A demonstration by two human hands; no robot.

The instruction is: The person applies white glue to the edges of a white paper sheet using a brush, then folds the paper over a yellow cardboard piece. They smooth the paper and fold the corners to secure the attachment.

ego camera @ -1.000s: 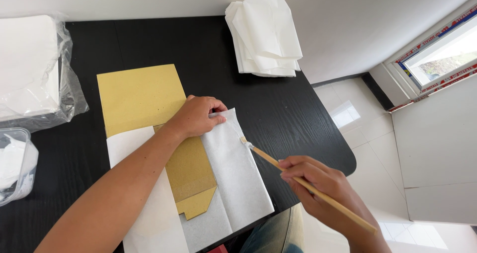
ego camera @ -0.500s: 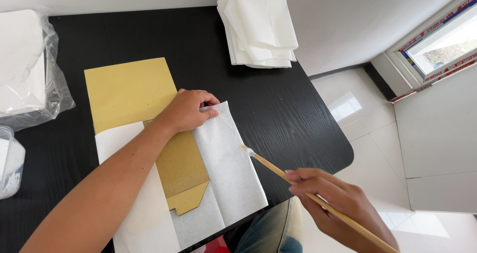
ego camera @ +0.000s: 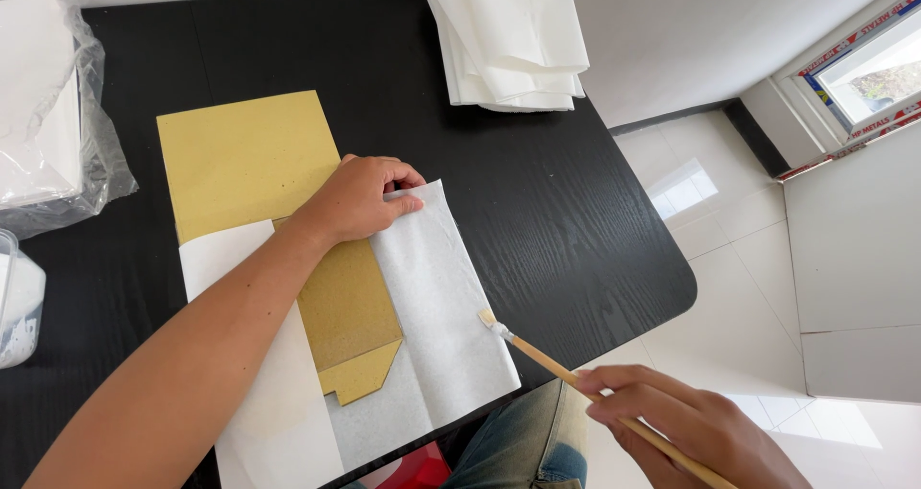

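The left hand [ego camera: 360, 199] pressed flat on the white paper [ego camera: 436, 307] near the table's [ego camera: 537, 191] front edge. The right hand [ego camera: 691, 431] gripped a brush [ego camera: 566, 366], bristles touching the paper's right edge.

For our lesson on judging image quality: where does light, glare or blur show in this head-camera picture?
Head view: daylight from the window at upper right; a bright glare patch on the white floor tiles; the matt black wooden table shows no glare; hands and white tissue paper sheet sharp, no blur.

gold card [ego camera: 249, 158] part-hidden under left hand [ego camera: 360, 199] | brush [ego camera: 595, 388] handle cut off below | plastic-wrapped stack [ego camera: 43, 105] cropped left
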